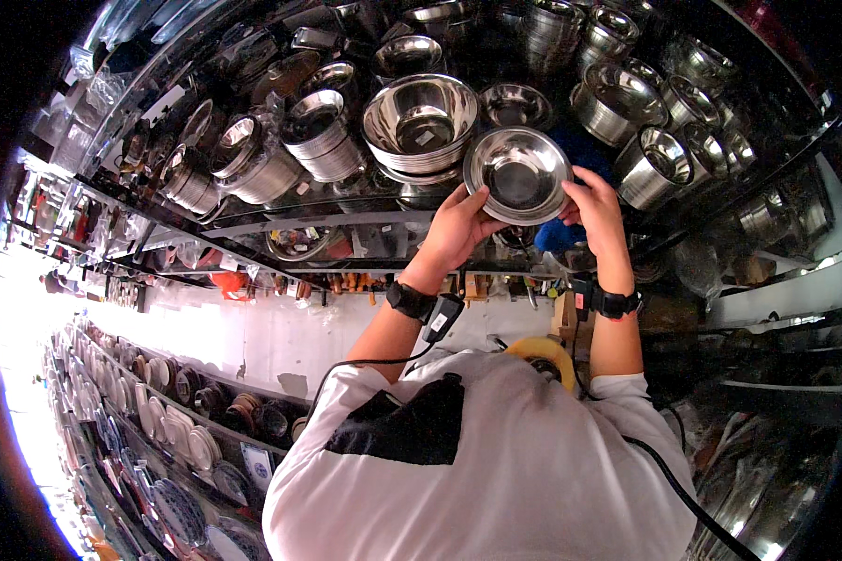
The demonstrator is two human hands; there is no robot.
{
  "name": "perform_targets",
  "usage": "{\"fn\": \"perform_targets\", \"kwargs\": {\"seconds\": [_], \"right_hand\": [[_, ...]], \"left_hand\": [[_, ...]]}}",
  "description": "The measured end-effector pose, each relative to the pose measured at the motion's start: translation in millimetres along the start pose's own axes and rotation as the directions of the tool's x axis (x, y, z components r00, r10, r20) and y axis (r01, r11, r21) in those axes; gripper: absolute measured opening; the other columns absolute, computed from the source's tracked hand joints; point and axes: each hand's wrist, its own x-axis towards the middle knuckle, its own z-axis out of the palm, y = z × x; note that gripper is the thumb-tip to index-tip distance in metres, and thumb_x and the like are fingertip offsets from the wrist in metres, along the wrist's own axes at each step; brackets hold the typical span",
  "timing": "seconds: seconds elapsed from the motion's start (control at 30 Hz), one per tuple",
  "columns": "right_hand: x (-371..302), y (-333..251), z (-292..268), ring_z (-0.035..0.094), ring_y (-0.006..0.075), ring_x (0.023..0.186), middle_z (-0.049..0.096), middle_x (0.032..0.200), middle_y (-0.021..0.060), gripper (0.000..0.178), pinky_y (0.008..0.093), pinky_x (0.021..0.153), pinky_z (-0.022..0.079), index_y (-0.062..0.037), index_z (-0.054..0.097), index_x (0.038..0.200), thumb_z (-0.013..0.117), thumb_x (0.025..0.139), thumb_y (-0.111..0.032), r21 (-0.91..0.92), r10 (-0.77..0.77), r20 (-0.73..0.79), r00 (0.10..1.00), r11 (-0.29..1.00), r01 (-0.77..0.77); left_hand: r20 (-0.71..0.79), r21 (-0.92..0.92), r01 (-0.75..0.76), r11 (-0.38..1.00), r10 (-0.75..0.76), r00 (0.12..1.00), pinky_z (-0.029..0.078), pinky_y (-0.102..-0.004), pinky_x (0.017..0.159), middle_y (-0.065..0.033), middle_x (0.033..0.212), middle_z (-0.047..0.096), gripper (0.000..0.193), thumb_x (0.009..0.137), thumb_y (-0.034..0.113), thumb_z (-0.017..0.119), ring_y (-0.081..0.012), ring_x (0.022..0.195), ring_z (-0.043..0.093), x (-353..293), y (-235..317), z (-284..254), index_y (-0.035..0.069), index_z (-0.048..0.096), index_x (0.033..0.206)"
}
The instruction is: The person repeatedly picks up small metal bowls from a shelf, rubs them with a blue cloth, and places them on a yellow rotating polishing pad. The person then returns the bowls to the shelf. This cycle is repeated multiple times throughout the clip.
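A shallow, wide-rimmed stainless steel bowl [517,173] is held up between my two hands, its hollow side facing me. My left hand [458,227] grips the rim at the lower left, thumb on top. On the right edge my right hand [595,206] pinches the rim, its thumb at the edge and the other fingers partly hidden behind. Just left of the held bowl stands a stack of larger deep steel bowls [419,117]. Behind it lies another steel bowl [515,105]. A blue cloth-like thing [558,236] shows below and behind my right hand.
Stacked steel bowls [320,131] crowd the shelf to the left, with more steel pots [617,98] to the right. A dark shelf edge [281,221] runs below them. Plates [173,425] line racks at lower left. Black cables [360,362] run from both wrists.
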Motion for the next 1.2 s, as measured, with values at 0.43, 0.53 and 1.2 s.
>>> {"fn": "perform_targets", "kwargs": {"seconds": [0.43, 0.53, 1.2], "right_hand": [[117, 1, -14, 0.061, 0.0181, 0.054, 0.061, 0.072, 0.0139, 0.033, 0.0277, 0.045, 0.049, 0.0085, 0.045, 0.110, 0.054, 0.082, -0.008, -0.027, -0.089, -0.195, 0.977, 0.996, 0.085], [134, -7, 0, 0.062, 0.0170, 0.057, 0.061, 0.071, 0.0133, 0.023, 0.0263, 0.049, 0.051, 0.0073, 0.050, 0.100, 0.053, 0.083, -0.009, -0.138, -0.081, -0.203, 0.976, 0.989, 0.054], [168, 13, 30, 0.062, 0.0220, 0.060, 0.060, 0.076, 0.0156, 0.019, 0.0313, 0.050, 0.053, 0.0038, 0.046, 0.097, 0.051, 0.080, -0.002, -0.048, 0.069, -0.274, 0.959, 0.995, -0.085]], "left_hand": [[-0.230, 0.303, -0.065, 0.951, 0.139, 0.963, 0.040, -0.0314, 0.089, -0.0089, 0.125, 0.047, 0.044, 0.091, 0.020, 0.049, -0.0179, 0.110, 0.047, 44, -34, -45, 0.002, 0.037, 0.130], [-0.317, 0.425, -0.069, 0.903, 0.219, 0.923, 0.038, -0.0280, 0.090, -0.0069, 0.121, 0.050, 0.039, 0.090, 0.019, 0.051, -0.0140, 0.106, 0.048, 42, -39, -60, 0.002, 0.045, 0.125], [-0.254, 0.478, -0.156, 0.864, 0.306, 0.918, 0.043, -0.0214, 0.076, -0.0030, 0.102, 0.056, 0.042, 0.086, 0.018, 0.059, -0.0086, 0.088, 0.052, 38, -44, -79, -0.001, 0.046, 0.122]]}}
